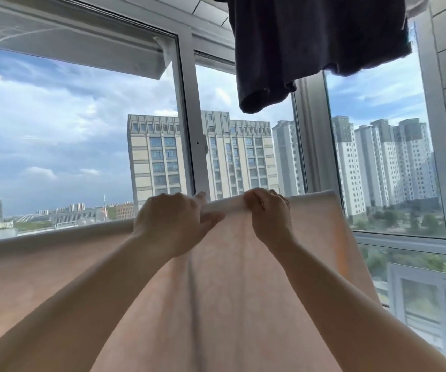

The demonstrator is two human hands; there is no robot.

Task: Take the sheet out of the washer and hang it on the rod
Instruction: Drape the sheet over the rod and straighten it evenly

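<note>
Hands grip the pink sheet (232, 264) along its top fold: left hand (172, 222) and right hand (268, 214) both pinching it.

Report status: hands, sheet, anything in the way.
Left hand and right hand both gripping sheet top edge. Dark garment hangs overhead, clear of the sheet.

Left hand (172, 224) raised, fingers curled, gripping; right hand (268, 210) likewise.

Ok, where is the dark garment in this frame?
In the head view the dark garment hangs at upper right, in front of the window, above the right hand holding the sheet.
</note>
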